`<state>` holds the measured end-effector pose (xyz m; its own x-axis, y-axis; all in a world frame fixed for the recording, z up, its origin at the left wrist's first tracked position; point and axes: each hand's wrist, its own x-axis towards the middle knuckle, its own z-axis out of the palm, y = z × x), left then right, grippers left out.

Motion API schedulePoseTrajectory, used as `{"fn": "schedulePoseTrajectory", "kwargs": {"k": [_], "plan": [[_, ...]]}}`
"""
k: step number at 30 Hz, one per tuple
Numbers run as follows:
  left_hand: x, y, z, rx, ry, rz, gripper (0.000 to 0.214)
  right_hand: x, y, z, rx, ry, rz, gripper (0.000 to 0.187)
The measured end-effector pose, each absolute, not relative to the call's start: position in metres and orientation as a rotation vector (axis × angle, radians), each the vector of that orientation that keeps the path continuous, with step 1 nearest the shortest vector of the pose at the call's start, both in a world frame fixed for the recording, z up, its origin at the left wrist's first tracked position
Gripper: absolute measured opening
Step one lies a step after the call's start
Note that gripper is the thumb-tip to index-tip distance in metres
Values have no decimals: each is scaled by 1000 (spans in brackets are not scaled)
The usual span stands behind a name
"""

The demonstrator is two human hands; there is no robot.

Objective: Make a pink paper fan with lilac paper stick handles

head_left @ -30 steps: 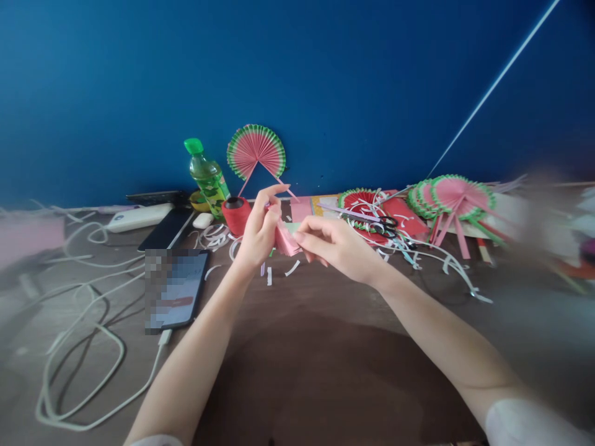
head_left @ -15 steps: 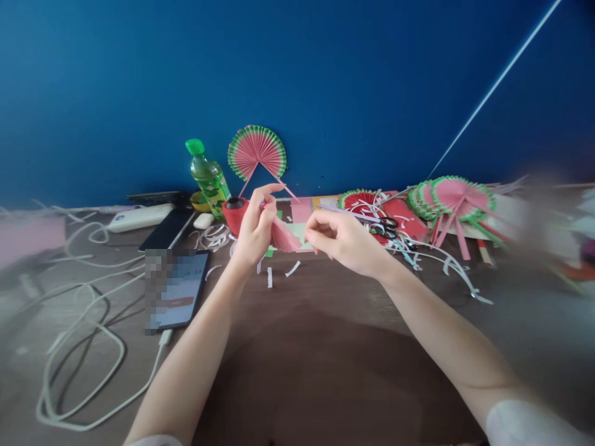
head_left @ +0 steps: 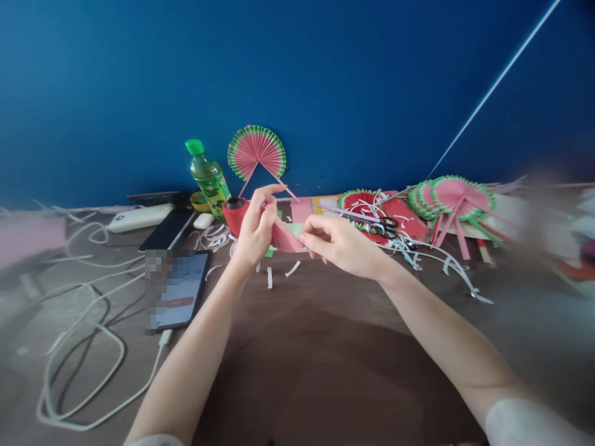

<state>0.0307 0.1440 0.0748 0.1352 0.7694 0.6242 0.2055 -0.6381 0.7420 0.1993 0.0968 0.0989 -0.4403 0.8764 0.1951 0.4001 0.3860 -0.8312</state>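
My left hand (head_left: 257, 228) is closed on a pink pleated paper (head_left: 286, 238), whose folds fan out to the right below the fingers. The thumb and fingers of my right hand (head_left: 332, 243) are pinched together at the right edge of the pleats. Both hands are above the dark table (head_left: 325, 359). Under them lie pink and pale green paper (head_left: 297, 229) and small white scraps (head_left: 269, 277). A finished pink-and-green paper fan (head_left: 257, 152) leans against the blue wall behind my left hand.
A green bottle (head_left: 207, 176) and a red tape roll (head_left: 235, 217) stand behind my left hand. Scissors (head_left: 388, 226), red paper (head_left: 405, 217) and several fans (head_left: 460, 195) lie to the right. A phone (head_left: 179, 297) and looping white cable (head_left: 123, 359) are at left.
My right hand has moved slightly left, so its fingertips now meet the pleated paper's right edge. The pleats spread a little wider. My left hand stays nearly still.
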Motion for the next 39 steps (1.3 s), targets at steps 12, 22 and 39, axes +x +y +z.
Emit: {"fn": "schedulePoseTrajectory", "kwargs": {"k": [12, 22, 39], "plan": [[31, 143, 76, 1941, 931, 1529, 26, 199, 99, 96, -1097, -1986, 998, 19], [30, 143, 76, 2041, 977, 1574, 27, 201, 109, 90, -1083, -1792, 1140, 19], [42, 148, 69, 1472, 706, 1465, 27, 196, 108, 90, -681, -1342, 1815, 18]]}}
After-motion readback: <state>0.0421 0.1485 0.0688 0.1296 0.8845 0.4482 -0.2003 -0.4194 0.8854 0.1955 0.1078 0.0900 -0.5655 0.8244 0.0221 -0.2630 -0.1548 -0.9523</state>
